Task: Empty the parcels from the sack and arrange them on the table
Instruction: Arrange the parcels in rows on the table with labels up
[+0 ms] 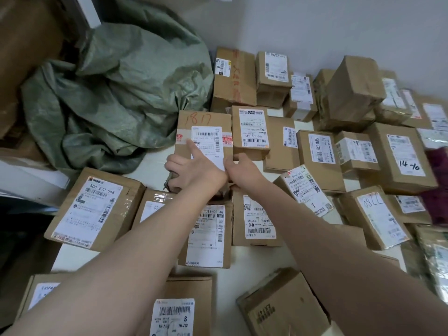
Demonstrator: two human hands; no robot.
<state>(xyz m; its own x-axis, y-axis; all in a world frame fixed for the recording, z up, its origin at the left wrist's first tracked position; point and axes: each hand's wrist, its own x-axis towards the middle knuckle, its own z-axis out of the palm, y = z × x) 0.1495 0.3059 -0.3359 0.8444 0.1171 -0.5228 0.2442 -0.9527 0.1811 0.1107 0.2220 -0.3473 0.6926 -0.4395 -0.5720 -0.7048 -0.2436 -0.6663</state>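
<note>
A crumpled green woven sack (116, 93) lies slumped at the table's back left. Several brown cardboard parcels with white labels cover the white table (150, 170). At the centre stands a parcel marked "1817" (206, 122). My left hand (194, 169) grips its near left side, index finger stretched over the label. My right hand (242, 169) holds its near right edge with curled fingers. Both forearms reach in from the bottom of the view.
A row of parcels (274, 78) lines the back wall, more crowd the right side (400, 154). A large labelled box (94, 209) sits front left at the table edge. Big cardboard boxes (29, 44) stand at far left. A dark red object (438, 185) shows at the right edge.
</note>
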